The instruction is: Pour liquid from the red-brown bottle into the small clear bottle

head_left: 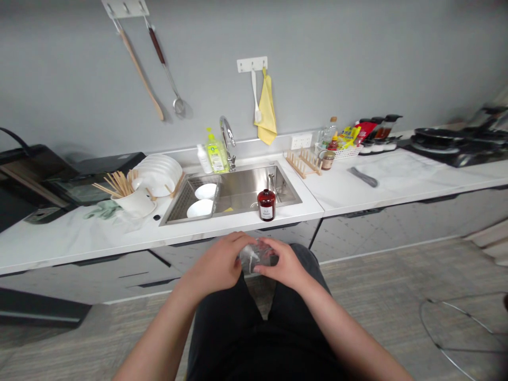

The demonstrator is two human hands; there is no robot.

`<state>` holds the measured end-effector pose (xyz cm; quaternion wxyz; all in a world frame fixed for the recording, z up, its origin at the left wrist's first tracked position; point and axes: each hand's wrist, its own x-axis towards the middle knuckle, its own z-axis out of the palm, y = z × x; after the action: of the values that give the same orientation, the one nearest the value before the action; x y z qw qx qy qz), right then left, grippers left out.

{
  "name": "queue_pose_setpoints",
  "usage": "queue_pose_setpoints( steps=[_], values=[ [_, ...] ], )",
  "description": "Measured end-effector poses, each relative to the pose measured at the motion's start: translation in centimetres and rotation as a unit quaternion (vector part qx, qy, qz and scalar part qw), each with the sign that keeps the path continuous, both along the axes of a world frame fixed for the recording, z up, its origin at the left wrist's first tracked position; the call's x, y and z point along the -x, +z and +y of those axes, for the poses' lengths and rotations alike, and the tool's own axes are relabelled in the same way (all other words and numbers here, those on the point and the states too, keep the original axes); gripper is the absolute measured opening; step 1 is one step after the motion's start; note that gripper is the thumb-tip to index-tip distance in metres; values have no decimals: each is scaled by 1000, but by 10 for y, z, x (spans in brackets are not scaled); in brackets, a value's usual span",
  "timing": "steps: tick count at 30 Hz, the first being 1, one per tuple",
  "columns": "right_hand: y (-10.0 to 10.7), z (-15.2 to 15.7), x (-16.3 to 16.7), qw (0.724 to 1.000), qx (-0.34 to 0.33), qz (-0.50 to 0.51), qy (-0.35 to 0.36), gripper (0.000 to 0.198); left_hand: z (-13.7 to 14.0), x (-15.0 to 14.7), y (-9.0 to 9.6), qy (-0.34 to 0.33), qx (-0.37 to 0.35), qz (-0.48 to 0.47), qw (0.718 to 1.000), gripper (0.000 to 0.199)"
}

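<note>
My left hand [225,263] and my right hand [286,263] are closed on opposite sides of a small clear plastic bag [253,257], held over my lap in front of the counter. Something thin and white shows through the plastic, too blurred to name. Straight ahead of my hands, a dark red-brown bottle [266,205] with a white label stands upright on the front rim of the sink. No cap shows on its neck. Neither hand touches the bottle.
The steel sink [242,186] holds a wire basket with white bowls [200,208]. Yellow-green soap [216,156] stands by the faucet [229,140]. Left are a chopstick holder [137,203] and plates [154,174]; right, a wooden rack [304,163], seasonings and a stove [448,145].
</note>
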<state>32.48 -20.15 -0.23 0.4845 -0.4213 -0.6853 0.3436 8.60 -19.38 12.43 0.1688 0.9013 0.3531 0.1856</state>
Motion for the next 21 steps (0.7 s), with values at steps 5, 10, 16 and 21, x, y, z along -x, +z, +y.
queue_pose_setpoints(
  steps=[5, 10, 16, 21],
  values=[
    [-3, -2, -2, 1000, -3, -3, -4, 81, 6, 2, -5, 82, -12, 24, 996, 37],
    [-7, 1, -8, 999, 3, 14, 31, 82, 8, 4, -6, 34, 25, 66, 997, 19],
    [-19, 7, -20, 963, 127, 144, 189, 85, 8, 10, -1, -88, 53, -1, 995, 29],
    [-15, 5, -17, 987, 64, 88, 117, 84, 13, 14, -10, -66, 21, -11, 998, 33]
  ],
)
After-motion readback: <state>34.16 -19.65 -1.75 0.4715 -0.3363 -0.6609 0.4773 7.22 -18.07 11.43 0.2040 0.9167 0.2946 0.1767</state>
